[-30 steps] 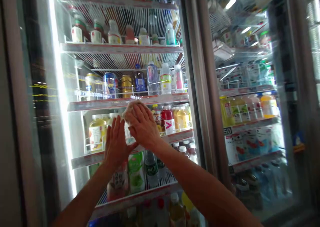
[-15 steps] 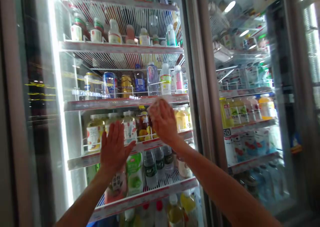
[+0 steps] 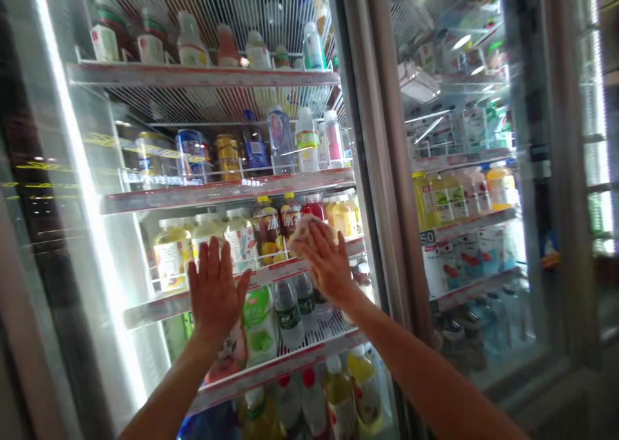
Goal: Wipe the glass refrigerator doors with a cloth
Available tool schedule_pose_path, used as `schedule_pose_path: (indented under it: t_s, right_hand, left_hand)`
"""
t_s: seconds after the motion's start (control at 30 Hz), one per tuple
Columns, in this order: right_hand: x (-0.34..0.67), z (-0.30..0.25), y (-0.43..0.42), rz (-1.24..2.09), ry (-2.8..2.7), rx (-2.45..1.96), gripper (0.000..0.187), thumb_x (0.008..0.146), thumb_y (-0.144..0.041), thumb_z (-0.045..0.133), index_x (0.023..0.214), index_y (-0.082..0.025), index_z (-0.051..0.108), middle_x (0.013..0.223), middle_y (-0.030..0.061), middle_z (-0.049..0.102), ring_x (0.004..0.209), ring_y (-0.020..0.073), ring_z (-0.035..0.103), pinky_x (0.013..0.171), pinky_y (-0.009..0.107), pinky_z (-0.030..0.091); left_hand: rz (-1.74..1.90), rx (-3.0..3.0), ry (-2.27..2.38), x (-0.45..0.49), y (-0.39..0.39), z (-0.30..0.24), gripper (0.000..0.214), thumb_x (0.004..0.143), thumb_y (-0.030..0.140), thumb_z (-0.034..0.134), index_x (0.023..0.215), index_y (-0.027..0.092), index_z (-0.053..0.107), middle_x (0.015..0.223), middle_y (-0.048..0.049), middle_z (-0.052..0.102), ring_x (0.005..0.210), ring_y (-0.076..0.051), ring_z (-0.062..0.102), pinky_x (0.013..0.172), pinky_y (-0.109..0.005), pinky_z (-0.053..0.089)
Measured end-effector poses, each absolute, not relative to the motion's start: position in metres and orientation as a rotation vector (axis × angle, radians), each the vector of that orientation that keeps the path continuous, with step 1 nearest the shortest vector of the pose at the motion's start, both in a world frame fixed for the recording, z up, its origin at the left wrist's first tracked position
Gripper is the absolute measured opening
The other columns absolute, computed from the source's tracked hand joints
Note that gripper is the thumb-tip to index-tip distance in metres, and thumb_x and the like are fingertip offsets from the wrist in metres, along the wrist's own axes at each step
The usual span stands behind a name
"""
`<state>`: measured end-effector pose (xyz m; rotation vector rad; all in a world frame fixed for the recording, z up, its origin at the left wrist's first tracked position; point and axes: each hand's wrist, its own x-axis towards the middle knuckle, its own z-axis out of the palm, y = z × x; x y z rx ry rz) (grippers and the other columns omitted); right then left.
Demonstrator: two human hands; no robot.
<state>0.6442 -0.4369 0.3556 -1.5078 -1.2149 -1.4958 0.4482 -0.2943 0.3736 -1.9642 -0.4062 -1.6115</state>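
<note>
The right hand (image 3: 329, 271), fingers spread, is pressing a seemingly light, soft cloth (image 3: 300, 235), best held under flat fingers, against glass (image 3: 251, 182) near the splayed, empty left hand (image 3: 215, 293).

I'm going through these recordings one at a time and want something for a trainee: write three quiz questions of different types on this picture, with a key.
1. Multiple choice: What is the person's bare right hand touching?
A) a gold metal can
B) a pale crumpled cloth
C) a red-capped bottle

2. True or false: The person's bare left hand is clenched into a fist.

3. Fill in the blank: The two dark brown plastic bottles with large white lettering, seen close to the cloth, have ____ caps.

Key:
1. B
2. False; it is held open.
3. yellow
</note>
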Motion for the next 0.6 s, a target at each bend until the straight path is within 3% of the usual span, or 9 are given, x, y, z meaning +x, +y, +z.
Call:
schedule_pose_path:
  t_s: [0.17,0.37,0.6]
  right_hand:
    - [0.659,0.343,-0.447,-1.359,-0.665,-1.508,0.055,0.089,-0.016,0.036,0.142,-0.026,0.028,0.151,0.0080,0.020,0.138,0.0280,0.020,0.105,0.054,0.027]
    - [0.624,0.327,-0.433,-1.440,-1.268,-1.502,0.059,0.083,-0.021,0.050,0.138,-0.034,0.033,0.150,0.0032,0.026,0.139,0.0232,0.018,0.110,0.049,0.020]
    - [0.655,0.322,-0.451,-1.333,-0.705,-1.513,0.050,0.088,-0.017,0.037,0.138,-0.020,0.036,0.149,0.0151,0.024,0.138,0.0284,0.019,0.104,0.054,0.028]
  left_hand:
    - [-1.635,-1.957,-0.446,0.452,-0.295,0.355,0.067,0.091,0.036,0.039,0.145,0.021,0.004,0.151,-0.0134,0.018,0.140,-0.025,0.009,0.113,-0.049,0.011]
    - [-1.636,-1.974,-0.453,0.448,-0.297,0.351,0.064,0.092,0.037,0.036,0.145,0.022,0.004,0.151,-0.0121,0.018,0.140,-0.025,0.010,0.112,-0.050,0.013]
    - [-1.630,-2.004,-0.464,0.447,-0.297,0.345,0.064,0.091,0.032,0.037,0.145,0.023,0.003,0.152,-0.0110,0.014,0.140,-0.027,0.009,0.112,-0.054,0.012]
